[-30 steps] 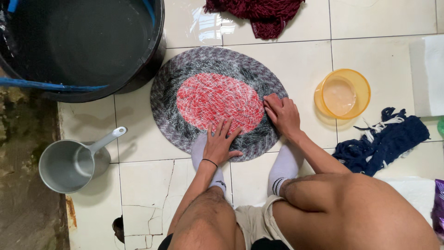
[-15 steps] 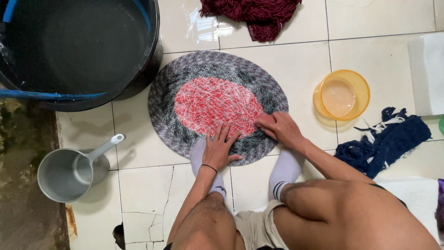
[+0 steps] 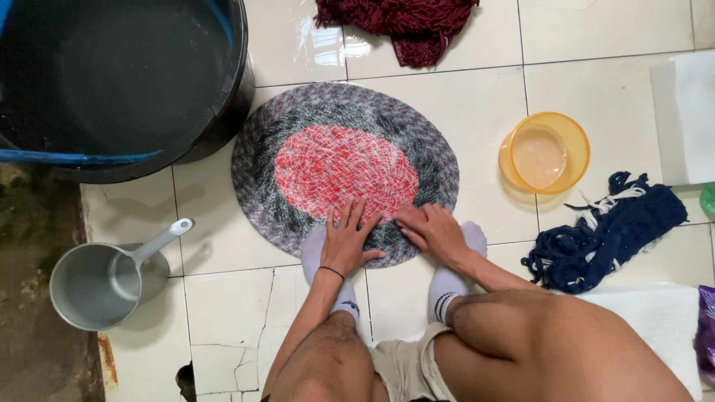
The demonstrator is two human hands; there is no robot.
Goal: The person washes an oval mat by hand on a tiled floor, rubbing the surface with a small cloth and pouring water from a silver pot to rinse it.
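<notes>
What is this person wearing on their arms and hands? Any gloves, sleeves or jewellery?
No gloves and no sleeves: both arms are bare as far up as the view shows. The left hand has a thin black band around its wrist. The right hand shows no band, ring or watch that I can make out. Lower down, the person wears white socks with dark stripes.

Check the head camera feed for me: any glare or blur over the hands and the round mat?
Head view: strong glare on the wet tiles above the round mat; the mat itself reads sharp, no glare. Left hand and right hand are in focus and evenly lit, with soft shadows beside the metal dipper.
</notes>
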